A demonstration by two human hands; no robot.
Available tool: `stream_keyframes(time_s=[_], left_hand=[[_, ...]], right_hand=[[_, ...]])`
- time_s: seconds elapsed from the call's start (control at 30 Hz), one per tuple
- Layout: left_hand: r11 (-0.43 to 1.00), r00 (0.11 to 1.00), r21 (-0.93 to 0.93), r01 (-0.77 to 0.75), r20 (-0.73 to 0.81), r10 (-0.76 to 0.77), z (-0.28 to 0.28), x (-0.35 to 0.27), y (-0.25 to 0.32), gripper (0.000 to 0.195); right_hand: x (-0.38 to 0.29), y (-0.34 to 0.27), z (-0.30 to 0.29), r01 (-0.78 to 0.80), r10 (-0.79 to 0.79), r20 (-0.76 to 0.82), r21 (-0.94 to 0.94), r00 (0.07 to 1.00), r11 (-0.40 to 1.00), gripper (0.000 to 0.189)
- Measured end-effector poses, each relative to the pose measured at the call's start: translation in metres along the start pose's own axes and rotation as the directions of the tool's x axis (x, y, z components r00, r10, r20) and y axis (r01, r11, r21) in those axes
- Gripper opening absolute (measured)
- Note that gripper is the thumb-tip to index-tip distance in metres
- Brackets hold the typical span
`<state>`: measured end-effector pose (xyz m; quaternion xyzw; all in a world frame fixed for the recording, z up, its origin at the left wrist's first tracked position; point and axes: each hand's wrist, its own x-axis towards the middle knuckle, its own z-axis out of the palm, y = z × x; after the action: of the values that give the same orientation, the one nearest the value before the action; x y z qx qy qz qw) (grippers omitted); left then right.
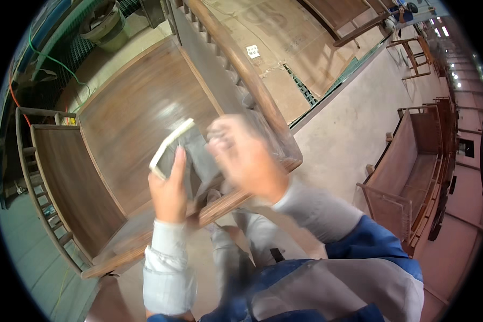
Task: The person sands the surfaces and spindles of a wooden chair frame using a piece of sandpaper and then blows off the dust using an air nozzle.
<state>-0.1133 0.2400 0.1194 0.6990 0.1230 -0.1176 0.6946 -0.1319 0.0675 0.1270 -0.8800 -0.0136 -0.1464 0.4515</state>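
My left hand [170,193] grips a thin grey pad [199,155] with a pale edge, probably a sanding sponge, its thumb lying along the near face. The pad is bent and held up over a brown wooden furniture frame with panels [145,96]. Just right of the pad, my right hand [245,157] is blurred by motion, with its fingers curled. Whether it touches the pad or holds anything cannot be made out. Below both hands runs the frame's near wooden rail [225,207]. A rounded wooden rail with spindles [241,56] rises along the right side.
A bucket [106,30] stands beyond the piece at upper left, near a green hose [60,64]. Flattened cardboard [273,44] covers the floor at upper right. More wooden furniture [406,169] stands at right. A person [404,14] is far off.
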Motion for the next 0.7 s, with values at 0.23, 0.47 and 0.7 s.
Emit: stream_keyframes(time_s=[0.23, 0.47, 0.7], left_hand=[[0.644, 0.784, 0.448, -0.620, 0.360, 0.505, 0.092, 0.099, -0.087, 0.065], [0.443, 0.589, 0.395, -0.805, 0.622, 0.516, 0.112, 0.108, -0.122, 0.082], [0.307, 0.538, 0.442, -0.843, 0.683, 0.494, 0.110, 0.141, -0.106, 0.073]], right_hand=[[0.016, 0.072, -0.057, -0.476, 0.467, -0.105, -0.082, 0.878, 0.876, 0.022], [0.010, 0.086, -0.050, -0.222, 0.167, -0.168, -0.404, 0.972, 0.887, 0.027], [0.014, 0.085, -0.052, -0.255, 0.230, -0.110, -0.387, 0.967, 0.886, 0.026]])
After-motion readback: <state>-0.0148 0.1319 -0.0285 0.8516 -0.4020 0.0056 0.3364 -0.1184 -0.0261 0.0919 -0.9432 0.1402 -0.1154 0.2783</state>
